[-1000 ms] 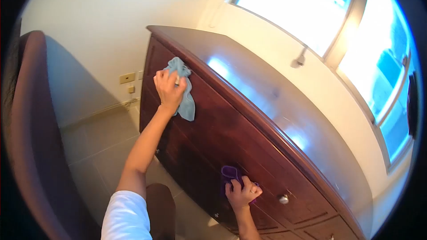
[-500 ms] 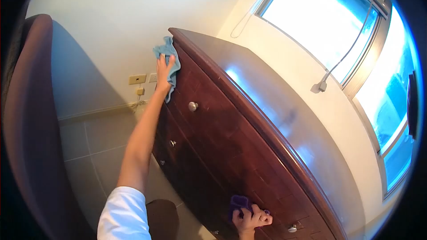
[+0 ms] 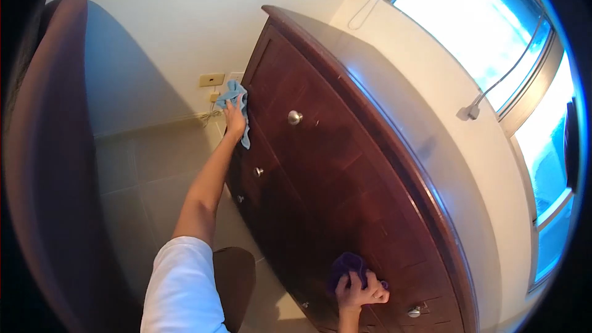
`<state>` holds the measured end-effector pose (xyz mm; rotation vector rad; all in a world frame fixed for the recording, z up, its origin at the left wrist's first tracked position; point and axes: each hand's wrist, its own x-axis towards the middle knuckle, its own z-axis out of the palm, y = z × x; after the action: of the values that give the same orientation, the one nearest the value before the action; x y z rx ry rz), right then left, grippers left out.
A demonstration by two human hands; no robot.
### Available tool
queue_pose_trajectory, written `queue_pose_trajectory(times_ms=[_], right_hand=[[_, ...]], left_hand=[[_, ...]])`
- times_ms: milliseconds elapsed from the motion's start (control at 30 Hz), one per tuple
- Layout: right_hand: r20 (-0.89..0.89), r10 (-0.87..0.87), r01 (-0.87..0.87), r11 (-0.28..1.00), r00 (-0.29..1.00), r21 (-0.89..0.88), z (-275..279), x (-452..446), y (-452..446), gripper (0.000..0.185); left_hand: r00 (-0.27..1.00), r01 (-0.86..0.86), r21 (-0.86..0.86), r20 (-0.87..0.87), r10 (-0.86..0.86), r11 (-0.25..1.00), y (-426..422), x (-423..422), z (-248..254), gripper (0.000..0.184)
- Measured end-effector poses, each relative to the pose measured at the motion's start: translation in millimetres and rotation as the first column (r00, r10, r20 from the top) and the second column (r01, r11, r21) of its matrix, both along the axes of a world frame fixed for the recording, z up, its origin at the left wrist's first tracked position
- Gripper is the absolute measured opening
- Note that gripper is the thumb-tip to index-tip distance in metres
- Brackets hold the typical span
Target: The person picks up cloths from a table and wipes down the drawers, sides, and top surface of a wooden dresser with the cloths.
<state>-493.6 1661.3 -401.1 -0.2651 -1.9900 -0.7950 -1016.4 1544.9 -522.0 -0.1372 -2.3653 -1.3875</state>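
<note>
A dark red-brown wooden dresser (image 3: 320, 166) with round metal knobs, one of them a knob (image 3: 295, 118) near its upper left, stands before me. At its far left edge my left hand (image 3: 234, 118) holds a light blue cloth (image 3: 245, 131) against the wood, with part of the cloth above the fingertips. Lower right, my right hand (image 3: 362, 291) has its fingers curled on a purple cloth (image 3: 347, 265) pressed to the dresser front, left of another knob (image 3: 414, 311).
A brown upholstered piece (image 3: 52, 148) rises at the left. Wall outlets (image 3: 211, 80) and cords are behind the dresser's left end. Tiled floor (image 3: 148, 172) lies between. A window (image 3: 468, 24) and a hanging cable (image 3: 473, 111) are at the right.
My left hand has moved with the blue cloth from the dresser front to its left edge, then down along it. My right hand keeps the purple cloth on the front. The view has shifted.
</note>
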Motion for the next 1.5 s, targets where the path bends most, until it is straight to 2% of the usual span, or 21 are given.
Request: queue_pose_trajectory(times_ms=[100,133,200,267,333,467,500,533,600,733,867,933,1000,1067,1133,1200,1267,1367,1400,1433,1500], right_hand=[[-0.004,-0.041,0.042,0.999,0.999,0.016,-4,-5,0,0.007],[-0.004,-0.039,0.039,0.999,0.999,0.006,-6,-6,0,0.007],[-0.009,-0.044,0.044,0.999,0.999,-0.001,-10,-6,2,0.008],[-0.007,-0.048,0.049,0.999,0.999,0.009,-8,-8,2,0.008],[0.000,-0.063,0.063,0.998,0.998,0.014,-7,-7,-1,0.007],[0.008,-0.037,0.037,0.999,0.999,-0.013,-4,-9,-1,0.006],[0.015,-0.022,0.022,1.000,1.000,-0.004,-4,-11,-1,0.007],[0.024,-0.007,0.008,1.000,1.000,-0.005,-3,-12,-2,0.007],[0.014,0.007,-0.006,1.000,1.000,-0.030,-3,-14,-4,0.008],[0.032,0.065,-0.065,0.998,0.997,-0.019,-1,-11,-2,0.011],[0.144,0.115,-0.102,0.990,0.983,-0.096,-9,6,2,0.023],[0.180,0.074,-0.056,0.993,0.981,-0.106,-22,27,3,0.022],[0.210,-0.006,0.026,0.995,0.978,-0.093,-42,58,9,0.019],[0.361,0.067,-0.043,0.996,0.930,-0.074,-68,105,25,0.021],[0.364,0.156,-0.118,0.985,0.918,-0.125,-75,159,40,0.017],[0.361,-0.154,0.179,0.983,0.920,-0.037,-77,227,41,0.014],[0.122,-0.194,0.212,0.966,0.973,-0.150,-69,259,41,0.019],[-0.214,-0.316,-0.059,0.436,0.924,-0.898,-90,233,18,0.025],[-0.323,-0.409,-0.270,0.184,0.853,-0.945,-74,207,4,0.028],[-0.491,-0.507,-0.598,-0.060,0.708,-0.799,-60,185,-10,0.026],[-0.468,-0.251,-0.294,0.513,0.847,-0.807,-96,140,-16,0.021]], left_hand=[[1.000,-0.017,0.408,0.011,0.014,0.913,7,30,-29,0.074],[0.998,0.053,-0.035,0.038,-0.052,0.998,1,69,-40,0.061],[0.998,0.022,0.267,0.051,-0.037,0.963,24,123,-102,0.051],[0.890,0.074,0.380,0.391,-0.233,0.922,20,172,-95,0.063],[0.949,0.033,0.392,0.276,-0.152,0.919,21,201,-75,0.068],[0.778,-0.154,0.594,0.565,-0.273,0.790,17,92,-115,0.071],[0.756,-0.192,0.549,0.611,-0.234,0.814,3,108,-56,0.069],[0.805,-0.300,0.646,0.567,-0.178,0.702,14,103,-62,0.064],[0.797,-0.068,0.584,0.519,-0.308,0.809,6,94,-101,0.059],[0.911,-0.103,0.692,0.353,-0.211,0.715,27,149,-47,0.053],[0.998,0.007,0.613,0.040,-0.041,0.790,27,191,-3,0.045],[0.996,-0.062,0.072,-0.057,0.066,0.996,10,213,-2,0.038],[0.987,-0.076,-0.115,-0.147,0.059,0.990,-8,233,12,0.030],[0.937,-0.006,-0.158,-0.347,-0.050,0.987,-9,244,-8,0.027],[0.894,0.267,0.164,-0.409,-0.181,0.950,7,254,-44,0.026],[0.856,0.487,0.201,-0.304,-0.419,0.850,9,323,-12,0.024],[0.655,0.637,-0.130,-0.429,-0.623,0.760,13,384,-4,0.025],[0.336,0.774,-0.326,-0.514,-0.789,0.542,36,458,-9,0.027],[0.142,0.725,-0.531,-0.508,-0.850,0.438,47,489,11,0.029],[-0.054,0.627,-0.704,-0.466,-0.883,0.333,53,508,22,0.030],[-0.010,0.663,-0.650,-0.504,-0.863,0.372,58,509,26,0.033]])
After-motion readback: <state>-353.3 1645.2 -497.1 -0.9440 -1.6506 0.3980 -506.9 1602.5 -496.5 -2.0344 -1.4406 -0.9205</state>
